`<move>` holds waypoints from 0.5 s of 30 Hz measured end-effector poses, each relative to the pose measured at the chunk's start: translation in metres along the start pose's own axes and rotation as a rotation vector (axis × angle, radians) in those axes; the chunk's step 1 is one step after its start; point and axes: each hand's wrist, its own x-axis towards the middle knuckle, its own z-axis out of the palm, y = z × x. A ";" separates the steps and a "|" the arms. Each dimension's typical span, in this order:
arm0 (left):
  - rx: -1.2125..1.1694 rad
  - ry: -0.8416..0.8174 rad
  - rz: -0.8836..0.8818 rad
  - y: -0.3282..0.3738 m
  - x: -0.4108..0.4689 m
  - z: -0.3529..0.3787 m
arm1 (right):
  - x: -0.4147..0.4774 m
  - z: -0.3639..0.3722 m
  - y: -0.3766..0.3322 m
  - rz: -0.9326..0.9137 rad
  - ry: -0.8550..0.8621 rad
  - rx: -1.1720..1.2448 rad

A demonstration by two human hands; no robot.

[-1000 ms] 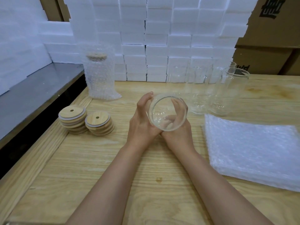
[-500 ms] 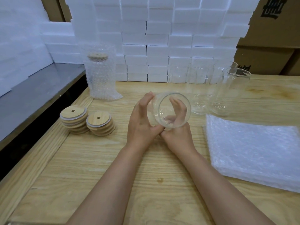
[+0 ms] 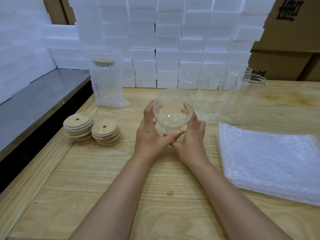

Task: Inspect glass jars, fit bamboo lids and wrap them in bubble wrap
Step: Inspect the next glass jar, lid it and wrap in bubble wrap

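A clear glass jar (image 3: pixel 173 110) without a lid is held above the wooden table, its open mouth tilted toward me. My left hand (image 3: pixel 149 134) grips its left side and my right hand (image 3: pixel 191 135) grips its right side, fingers curled behind the glass. Two stacks of round bamboo lids (image 3: pixel 91 129) lie to the left. A stack of bubble wrap sheets (image 3: pixel 270 160) lies to the right. Several empty jars (image 3: pixel 242 97) stand behind the sheets. One lidded jar wrapped in bubble wrap (image 3: pixel 107 80) stands at the back left.
A wall of white foam blocks (image 3: pixel 173 40) lines the back of the wooden table (image 3: pixel 103 179). A dark lower shelf (image 3: pixel 34 104) runs along the left. Cardboard boxes (image 3: pixel 285 49) stand at the back right.
The jar has risen a little and tipped, so its mouth faces more upward and toward me. Both hands have turned with it and stay on its sides.
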 end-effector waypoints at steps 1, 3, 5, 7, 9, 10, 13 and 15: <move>-0.022 -0.005 -0.017 -0.001 0.000 0.000 | -0.001 0.000 -0.001 -0.022 0.015 -0.027; -0.067 -0.011 -0.051 -0.005 0.000 0.002 | -0.001 0.000 -0.003 -0.066 0.041 -0.080; -0.113 -0.009 -0.070 -0.006 0.000 0.003 | -0.001 -0.001 -0.004 -0.100 0.053 -0.104; -0.149 0.008 -0.070 -0.004 -0.001 0.003 | 0.000 -0.001 -0.004 -0.125 0.054 -0.101; -0.149 0.021 -0.062 -0.001 -0.001 0.003 | 0.001 -0.001 -0.004 -0.169 0.064 -0.089; -0.141 0.018 -0.058 0.001 -0.001 0.003 | 0.002 -0.001 -0.004 -0.180 0.068 -0.076; -0.111 0.007 -0.062 0.006 -0.002 0.001 | 0.002 -0.001 -0.004 -0.189 0.064 0.004; -0.032 0.023 -0.074 0.007 -0.001 0.001 | 0.001 0.000 -0.003 -0.171 0.047 0.075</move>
